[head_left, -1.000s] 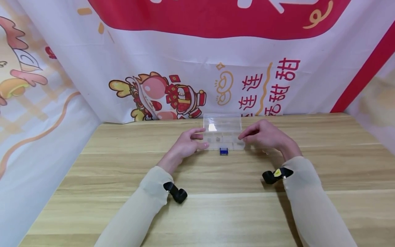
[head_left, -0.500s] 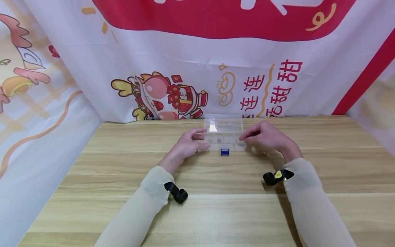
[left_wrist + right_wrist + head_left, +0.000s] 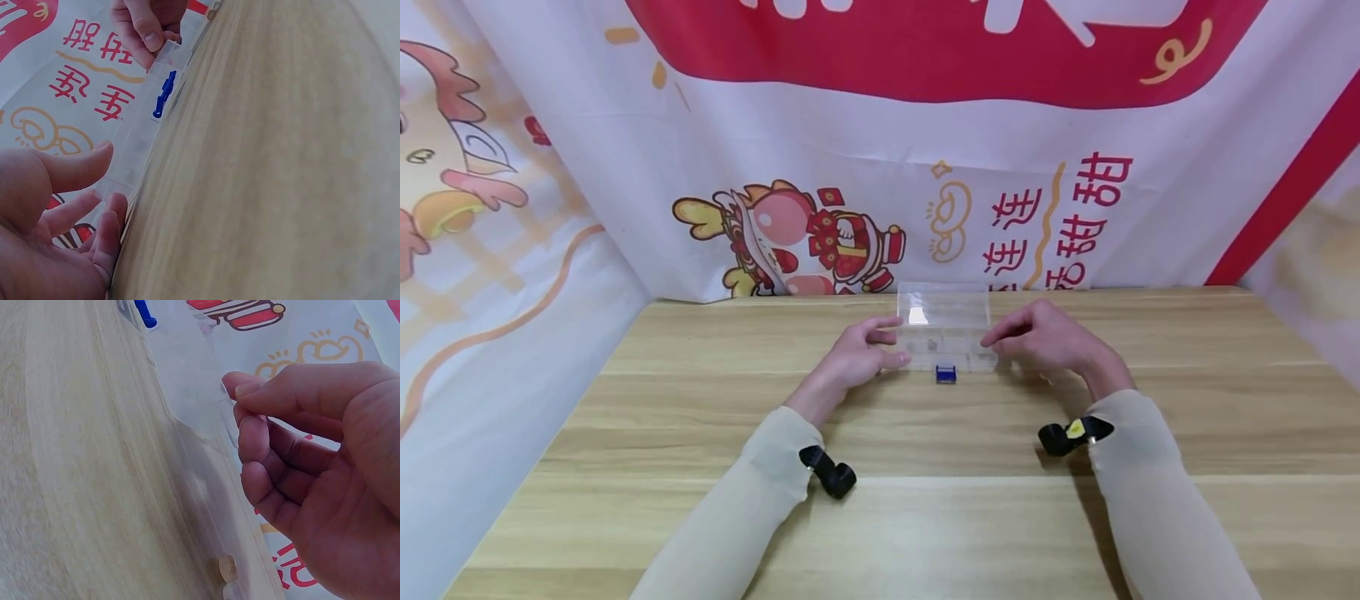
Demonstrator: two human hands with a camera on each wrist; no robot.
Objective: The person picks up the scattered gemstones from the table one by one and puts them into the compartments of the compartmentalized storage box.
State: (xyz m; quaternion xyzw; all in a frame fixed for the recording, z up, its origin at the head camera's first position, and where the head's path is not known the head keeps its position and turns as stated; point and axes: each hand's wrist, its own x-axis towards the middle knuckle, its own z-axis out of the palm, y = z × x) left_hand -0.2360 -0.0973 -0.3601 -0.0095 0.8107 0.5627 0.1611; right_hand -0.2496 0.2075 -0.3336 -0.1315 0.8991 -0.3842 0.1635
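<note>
A clear plastic compartment box [image 3: 958, 340] with a blue latch [image 3: 946, 375] stands at the back of the table, its see-through lid [image 3: 951, 302] raised. My left hand [image 3: 863, 352] holds the left end, thumb at the front corner and fingers behind. In the left wrist view, the thumb [image 3: 81, 170] lies along the box wall. At the other end, my right hand [image 3: 1041, 337] has its thumb and index tips together, by the right compartment. The right wrist view shows the other fingers [image 3: 256, 481] curled. Nothing is visible between the tips; anything tiny there would be hidden.
Small round pieces, one amber [image 3: 227, 569] and one paler, lie on the wooden table [image 3: 895, 533] right of the box. A small greyish piece [image 3: 932, 344] shows in a left compartment. A printed cloth [image 3: 850, 133] hangs directly behind the raised lid.
The head view has shifted slightly, so everything sits a little lower. Both hands keep nearly the same places at the box.
</note>
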